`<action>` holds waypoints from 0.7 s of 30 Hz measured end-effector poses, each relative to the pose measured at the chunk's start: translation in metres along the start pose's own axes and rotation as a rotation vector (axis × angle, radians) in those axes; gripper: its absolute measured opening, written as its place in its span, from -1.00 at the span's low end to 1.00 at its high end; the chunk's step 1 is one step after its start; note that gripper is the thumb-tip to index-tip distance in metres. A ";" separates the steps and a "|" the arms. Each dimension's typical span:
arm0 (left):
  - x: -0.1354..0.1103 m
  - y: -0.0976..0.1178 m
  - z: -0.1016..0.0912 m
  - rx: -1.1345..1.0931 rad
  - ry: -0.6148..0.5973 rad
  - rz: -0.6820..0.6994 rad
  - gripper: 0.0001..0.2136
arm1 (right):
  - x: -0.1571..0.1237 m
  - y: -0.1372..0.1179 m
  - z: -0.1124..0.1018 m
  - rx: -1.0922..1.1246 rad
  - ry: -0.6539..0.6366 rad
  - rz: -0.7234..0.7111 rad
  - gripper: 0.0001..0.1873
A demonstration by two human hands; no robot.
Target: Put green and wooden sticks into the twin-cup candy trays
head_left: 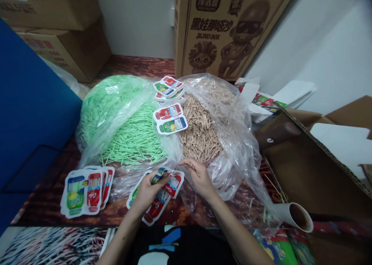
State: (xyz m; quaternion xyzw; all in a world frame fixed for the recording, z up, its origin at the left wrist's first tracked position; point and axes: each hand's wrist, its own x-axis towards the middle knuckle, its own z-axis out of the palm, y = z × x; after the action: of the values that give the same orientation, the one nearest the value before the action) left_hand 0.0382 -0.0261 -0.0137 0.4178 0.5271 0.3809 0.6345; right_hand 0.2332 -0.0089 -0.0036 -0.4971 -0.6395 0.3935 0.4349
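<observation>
On wood-grain table (40, 205), head view: left hand (149, 187) closed around a fanned sheaf of bottle-print packets (162, 199), held low over the near table edge. Right hand (197, 176) pinched shut on a few tan sticks (189, 165) at the mouth of the right bag. Risks, as judged: the thin pinch may drop sticks onto the table, the loose fan may slide apart, and the loose packets (171, 118) lying on the bags' slope may slip off. Containers: clear bag, left (95, 141), holds green sticks (130, 137); clear bag, right (232, 141), holds a tan stick heap (200, 129). Filled packet stack (85, 189) lies flat, near left. Paper tube (293, 215) appears empty. Open carton (314, 168) and "BLIND BOX" carton (226, 28): contents not visible.
</observation>
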 end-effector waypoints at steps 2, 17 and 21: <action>0.000 0.000 -0.001 -0.011 -0.004 0.009 -0.80 | 0.002 -0.003 0.004 -0.002 -0.023 -0.001 -0.78; 0.000 0.004 -0.005 -0.013 -0.015 0.046 -0.85 | 0.003 -0.010 0.011 0.017 -0.102 -0.030 -0.77; -0.001 0.007 -0.001 -0.006 -0.022 0.044 -0.85 | 0.002 -0.010 0.008 0.030 -0.102 -0.023 -0.77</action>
State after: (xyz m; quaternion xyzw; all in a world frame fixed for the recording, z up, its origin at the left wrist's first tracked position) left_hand 0.0372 -0.0241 -0.0066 0.4314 0.5096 0.3920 0.6329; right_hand 0.2224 -0.0094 0.0037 -0.4624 -0.6606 0.4227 0.4137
